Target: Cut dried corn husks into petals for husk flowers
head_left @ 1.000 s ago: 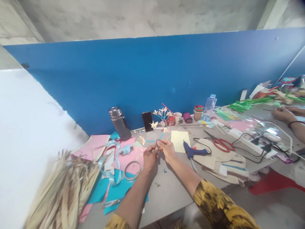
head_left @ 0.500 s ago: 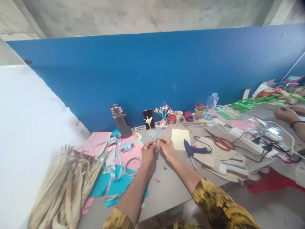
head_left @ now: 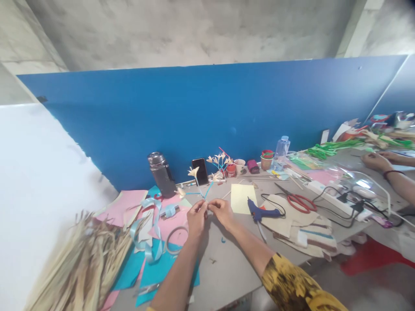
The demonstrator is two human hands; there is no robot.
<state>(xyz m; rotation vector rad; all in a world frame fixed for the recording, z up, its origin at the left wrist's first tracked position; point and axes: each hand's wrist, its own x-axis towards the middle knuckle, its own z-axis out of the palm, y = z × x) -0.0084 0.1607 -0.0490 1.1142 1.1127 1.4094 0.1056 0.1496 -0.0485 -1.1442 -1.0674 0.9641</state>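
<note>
Between my two hands is a small bunch of cream artificial flowers (head_left: 193, 172) on pale and blue wrapped stems. My left hand (head_left: 196, 216) pinches the lower ends where the stems meet. Fingertips of my right hand (head_left: 222, 211) close on the same joint from the other side. The blooms fan out above my fingers, to the left and to the right. A finished-looking bunch of similar flowers (head_left: 220, 160) stands behind, near the blue partition. My fingers hide the stem ends.
A blue glue gun (head_left: 263, 211) and red-handled scissors (head_left: 301, 203) lie to the right, beside a power strip (head_left: 337, 199). At left are dried husks (head_left: 81, 263), a tape roll (head_left: 177, 239) and a dark flask (head_left: 161, 175). Another person's hands (head_left: 378, 162) are at far right.
The view has tilted up and shifted slightly, so the table sits lower in the picture. My hands keep their pinch on the stems, and the flowers have turned a little.
</note>
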